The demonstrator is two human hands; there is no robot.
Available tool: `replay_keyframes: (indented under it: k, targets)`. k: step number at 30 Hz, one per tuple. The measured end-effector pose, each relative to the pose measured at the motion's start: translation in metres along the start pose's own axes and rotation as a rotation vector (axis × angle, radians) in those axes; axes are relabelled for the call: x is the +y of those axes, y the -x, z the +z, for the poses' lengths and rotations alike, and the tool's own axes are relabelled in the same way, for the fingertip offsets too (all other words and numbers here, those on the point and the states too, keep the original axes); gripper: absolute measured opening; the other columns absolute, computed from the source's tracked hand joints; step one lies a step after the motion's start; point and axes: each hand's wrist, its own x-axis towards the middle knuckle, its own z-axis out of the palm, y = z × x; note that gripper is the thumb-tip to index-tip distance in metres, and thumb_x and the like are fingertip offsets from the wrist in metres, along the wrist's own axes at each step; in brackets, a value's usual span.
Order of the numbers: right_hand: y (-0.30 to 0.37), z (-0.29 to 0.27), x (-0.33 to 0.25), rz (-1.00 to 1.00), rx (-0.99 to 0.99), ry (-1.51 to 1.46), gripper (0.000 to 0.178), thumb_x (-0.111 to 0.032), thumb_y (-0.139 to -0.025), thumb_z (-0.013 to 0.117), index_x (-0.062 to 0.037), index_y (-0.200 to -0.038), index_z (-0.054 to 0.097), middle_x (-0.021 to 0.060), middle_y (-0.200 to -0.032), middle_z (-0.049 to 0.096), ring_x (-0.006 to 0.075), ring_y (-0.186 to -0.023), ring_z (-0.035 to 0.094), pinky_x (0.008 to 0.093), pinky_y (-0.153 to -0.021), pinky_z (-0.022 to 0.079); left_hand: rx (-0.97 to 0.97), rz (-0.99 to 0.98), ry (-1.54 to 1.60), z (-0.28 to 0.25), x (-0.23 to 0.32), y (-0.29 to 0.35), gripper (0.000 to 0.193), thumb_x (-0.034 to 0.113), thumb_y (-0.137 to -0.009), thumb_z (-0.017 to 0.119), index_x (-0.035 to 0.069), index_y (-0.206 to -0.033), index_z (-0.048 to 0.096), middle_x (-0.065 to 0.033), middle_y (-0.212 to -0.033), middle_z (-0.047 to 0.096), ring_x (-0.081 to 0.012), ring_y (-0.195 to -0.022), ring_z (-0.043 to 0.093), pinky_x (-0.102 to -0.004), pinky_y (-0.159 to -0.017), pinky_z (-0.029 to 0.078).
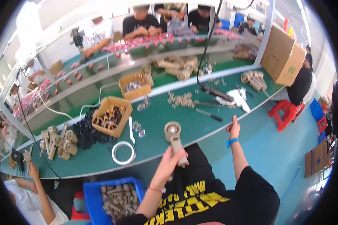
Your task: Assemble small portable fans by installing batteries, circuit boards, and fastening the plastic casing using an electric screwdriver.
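Housing, smooth beige, round-headed, across the green table's edge | left hand closed round its handle | right hand half-open, seemingly empty | cardboard box: orange-black curved parts | blue plastic crate: jumbled beige housings

- White tape roll: flat on the green bench, near the front edge.
- Large cardboard box: upright at the bench's right end.
- Red stool: on the blue-green floor.
- Blue tub: right of the stool.
- Red parts: spread along the far line.
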Motion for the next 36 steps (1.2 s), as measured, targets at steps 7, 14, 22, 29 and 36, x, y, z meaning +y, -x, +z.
replay_keyframes:
  k: [7,14,22,29,36]
  targets:
    - [0.006,0.008,-0.014,0.096,-0.022,0.108,0.077,-0.067,-0.091,0.047,-0.0012,-0.051,0.052,0.0063,-0.043,0.045,0.0144,-0.04,0.044,0.0285,-0.041,0.035,0.284,0.019,-0.565,-0.001,0.043,0.014,0.043,0.02,-0.092,0.064,0.0,-0.128,0.053,-0.0077,-0.084,0.064,-0.014,-0.073,0.06,-0.0301,-0.069,0.05]
    - [0.071,-0.001,-0.079,-0.068,-0.276,0.382,0.061,-0.044,-0.099,0.05,-0.0077,-0.051,0.043,-0.0021,-0.047,0.035,0.0095,-0.044,0.032,0.0266,-0.045,0.024,0.43,0.081,-0.554,0.009,0.067,0.008,0.043,0.01,-0.089,0.067,0.002,-0.127,0.05,-0.0132,-0.093,0.071,-0.0147,-0.078,0.065,-0.0288,-0.07,0.05]
    - [0.114,0.055,-0.191,-0.132,-1.145,-0.82,0.041,-0.042,-0.096,0.057,-0.005,-0.081,0.061,0.0068,-0.075,0.061,0.0176,-0.066,0.058,0.0267,-0.058,0.045,0.609,0.177,-0.574,0.019,0.083,-0.006,0.038,0.0,-0.083,0.07,0.001,-0.12,0.061,-0.005,-0.1,0.068,-0.0102,-0.088,0.062,-0.021,-0.076,0.047]
    - [0.123,0.079,-0.191,-0.336,-0.854,-0.462,0.035,-0.039,-0.095,0.059,-0.0042,-0.088,0.061,0.0076,-0.081,0.063,0.0182,-0.072,0.059,0.0278,-0.064,0.046,0.638,0.139,-0.634,0.028,0.092,-0.022,0.044,0.007,-0.075,0.079,-0.003,-0.114,0.061,-0.007,-0.097,0.067,-0.0109,-0.085,0.061,-0.0219,-0.078,0.046]
    - [0.116,0.082,-0.194,-0.51,-0.666,-0.135,0.031,-0.035,-0.094,0.062,-0.0034,-0.094,0.062,0.0085,-0.086,0.064,0.0188,-0.078,0.06,0.0289,-0.07,0.047,0.687,0.6,-0.76,-0.011,0.078,-0.033,0.045,0.036,-0.087,0.062,-0.003,-0.108,0.052,-0.0154,-0.104,0.053,-0.0234,-0.098,0.056,-0.0341,-0.08,0.048]
